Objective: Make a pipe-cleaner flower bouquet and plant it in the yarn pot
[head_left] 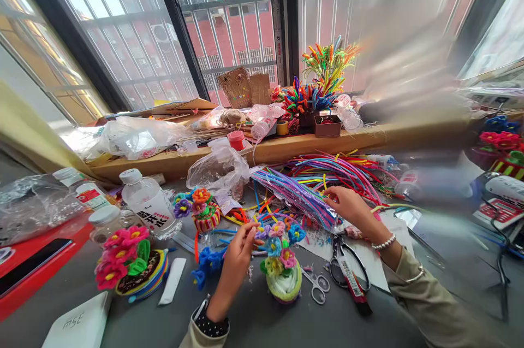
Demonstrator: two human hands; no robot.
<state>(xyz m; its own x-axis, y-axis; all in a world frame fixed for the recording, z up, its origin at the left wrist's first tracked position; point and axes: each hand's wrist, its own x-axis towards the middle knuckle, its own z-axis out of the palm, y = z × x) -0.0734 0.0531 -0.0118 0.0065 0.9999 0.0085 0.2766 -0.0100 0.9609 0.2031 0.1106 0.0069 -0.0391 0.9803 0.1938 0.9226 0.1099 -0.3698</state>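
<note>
Basically, the left hand (pixel 237 252) was raised just beside the small green-and-white wrapped pot of multicoloured pipe-cleaner flowers (pixel 282 269), fingers curled with thumb and forefinger pinched together near a purple bloom; whether they gripped a stem or only touched it could not be told. Pot stood upright on the grey tabletop (pixel 254 320), holding blue, pink, yellow and purple blooms. The right hand (pixel 347 206) lay palm down, fingers spread loosely, on the clear plastic packet of striped pastel pipe cleaners (pixel 295 192), resting on it and not closed round it. Packet lay slanted behind the pot, near the loose heap of bright pipe cleaners (pixel 339 173). Just right of the pot lay small silver scissors (pixel 317 285), then large black-handled scissors (pixel 347 269) on white paper. Left of the pot: blue pipe-cleaner piece (pixel 208 263), a round striped basket with pink flowers and green leaves (pixel 131 263), a second small flower pot with orange and purple blooms (pixel 202 208). Two clear plastic bottles with white caps (pixel 147 200) stood further left, contents not clear. On the wooden sill (pixel 286 146) a dark square holder (pixel 307 118) held upright coloured pipe cleaners, beside a small brown box (pixel 327 127). Right side of view was blurred.
</note>
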